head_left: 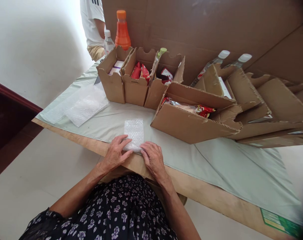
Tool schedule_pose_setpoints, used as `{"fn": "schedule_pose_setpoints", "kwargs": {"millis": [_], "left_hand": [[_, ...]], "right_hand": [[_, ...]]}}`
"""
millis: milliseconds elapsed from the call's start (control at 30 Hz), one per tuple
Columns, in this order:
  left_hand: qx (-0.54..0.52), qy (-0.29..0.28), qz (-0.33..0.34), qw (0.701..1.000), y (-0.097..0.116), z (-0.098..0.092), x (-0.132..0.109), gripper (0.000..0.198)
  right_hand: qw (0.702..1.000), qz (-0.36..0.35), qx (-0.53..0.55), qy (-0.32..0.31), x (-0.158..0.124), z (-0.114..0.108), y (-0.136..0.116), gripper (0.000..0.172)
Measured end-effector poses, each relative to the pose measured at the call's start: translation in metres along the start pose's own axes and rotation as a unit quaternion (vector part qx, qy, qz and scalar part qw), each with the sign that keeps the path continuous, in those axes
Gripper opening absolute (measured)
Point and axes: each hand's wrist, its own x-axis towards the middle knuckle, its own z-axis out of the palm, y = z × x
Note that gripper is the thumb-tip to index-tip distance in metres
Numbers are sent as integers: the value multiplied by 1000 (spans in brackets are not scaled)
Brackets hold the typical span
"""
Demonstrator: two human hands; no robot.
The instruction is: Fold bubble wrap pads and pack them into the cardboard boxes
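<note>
1. Facing green cloth (pixel 176 151), with bubble wrap (pixel 134 130) near its front edge.
2. Judging wrap light, soft, slippery; best held by corners.
3. Resting left hand (pixel 116 151) there with parted fingers, unclasped; curling right hand (pixel 153 157) at near corner, cannot tell if pinching.

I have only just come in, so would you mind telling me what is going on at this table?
A person has both hands on a small piece of bubble wrap near the front edge of the cloth-covered table. The left hand lies on its lower left, and the right hand is at its lower right corner. Whether anything is inside it, I cannot tell. Larger bubble wrap sheets lie to the left, and cardboard boxes stand behind.
</note>
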Motion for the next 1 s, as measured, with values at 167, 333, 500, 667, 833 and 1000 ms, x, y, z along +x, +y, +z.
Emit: {"fn": "schedule_pose_setpoints", "kwargs": {"millis": [167,333,500,667,833,1000], "left_hand": [[-22,-4,18,1000,-3,1,6,16],[-25,-13,22,999,-5,2,8,13],[-22,-31,10,999,-5,1,11,18],[-10,-31,-15,999,-3,4,16,19],[-10,15,-22,1000,3,0,11,26],[12,-8,25,1000,4,-4,3,42]], "right_hand": [[1000,18,9,15,-4,-1,-2,24],[1000,13,-6,23,-13,-2,-1,39],[999,2,-34,13,-11,-1,2,38],[999,11,-37,11,-1,-2,0,19],[1000,23,-5,-5,2,-8,-1,16],[999,45,8,-1,3,-5,2,19]]}}
